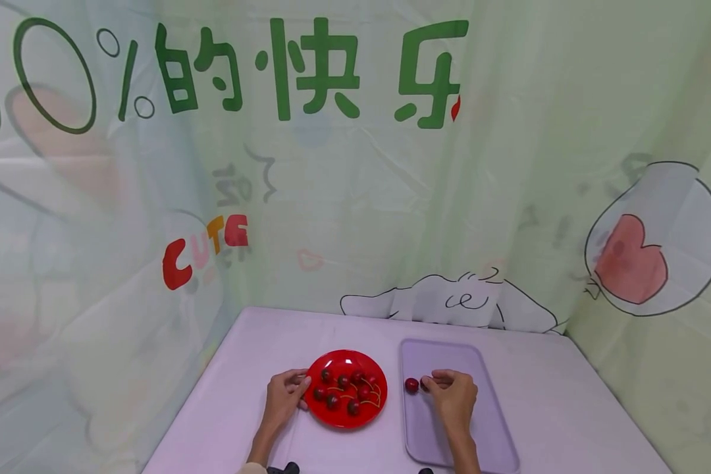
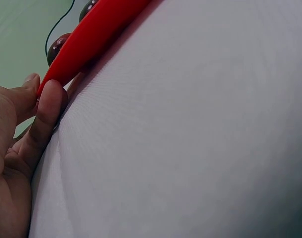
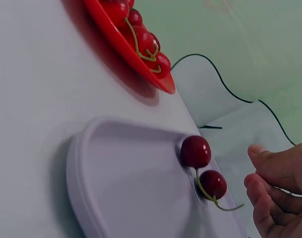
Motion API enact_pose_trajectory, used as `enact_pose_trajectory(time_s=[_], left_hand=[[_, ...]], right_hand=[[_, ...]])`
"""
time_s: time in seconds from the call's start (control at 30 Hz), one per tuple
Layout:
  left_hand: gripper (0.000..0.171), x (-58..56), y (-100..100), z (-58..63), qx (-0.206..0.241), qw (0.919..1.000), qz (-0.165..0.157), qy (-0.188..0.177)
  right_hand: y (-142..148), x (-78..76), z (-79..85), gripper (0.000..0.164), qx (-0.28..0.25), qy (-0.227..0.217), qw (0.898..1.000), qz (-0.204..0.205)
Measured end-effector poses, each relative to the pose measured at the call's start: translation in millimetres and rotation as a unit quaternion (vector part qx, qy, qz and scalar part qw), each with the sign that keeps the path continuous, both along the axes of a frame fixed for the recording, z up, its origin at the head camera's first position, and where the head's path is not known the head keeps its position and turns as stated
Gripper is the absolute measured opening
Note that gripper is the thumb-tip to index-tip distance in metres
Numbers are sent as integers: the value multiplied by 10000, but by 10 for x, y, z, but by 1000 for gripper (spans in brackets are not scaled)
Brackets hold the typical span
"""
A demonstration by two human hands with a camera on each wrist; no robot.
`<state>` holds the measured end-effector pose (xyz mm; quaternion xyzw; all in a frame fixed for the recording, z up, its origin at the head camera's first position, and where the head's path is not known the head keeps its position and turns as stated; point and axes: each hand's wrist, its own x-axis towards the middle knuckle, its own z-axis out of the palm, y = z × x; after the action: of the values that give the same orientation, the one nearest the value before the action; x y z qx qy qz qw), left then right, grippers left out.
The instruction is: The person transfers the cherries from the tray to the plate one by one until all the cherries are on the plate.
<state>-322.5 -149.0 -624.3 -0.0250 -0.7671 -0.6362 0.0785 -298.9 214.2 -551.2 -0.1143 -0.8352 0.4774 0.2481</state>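
My left hand point(image 1: 286, 397) pinches the left rim of a round red plate point(image 1: 345, 422), thumb above and fingers underneath. In the left wrist view the plate point(image 2: 93, 42) is tilted, with its rim between thumb and fingers. Several dark red cherries with green stems, one cherry point(image 1: 332, 402) among them, lie on it. Two cherries joined by a stem, the larger-looking cherry point(image 3: 195, 151) and another cherry point(image 3: 213, 184), rest in a pale purple tray point(image 3: 126, 173). Beside them my right hand point(image 1: 455, 396) hovers over the tray, thumb and fingertips slightly apart with nothing between them.
A pale table point(image 1: 326, 326) bears the plate on the left and the tray on the right. Printed curtains point(image 1: 355, 217) enclose the back and sides. Small black objects, one black object point(image 1: 290, 468) by the left wrist, show at the bottom edge.
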Motion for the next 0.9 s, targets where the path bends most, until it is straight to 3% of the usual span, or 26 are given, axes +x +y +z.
enact_pose_trajectory(time_s=[0.37, 0.9], left_hand=[[37, 4, 6, 23, -90, 10000, -2, 2], [38, -3, -4, -9, 39, 10000, -41, 51]], right_hand=[[223, -29, -209, 22, 390, 45, 9986, -361], [199, 39, -325, 15, 562, -105, 9975, -421]])
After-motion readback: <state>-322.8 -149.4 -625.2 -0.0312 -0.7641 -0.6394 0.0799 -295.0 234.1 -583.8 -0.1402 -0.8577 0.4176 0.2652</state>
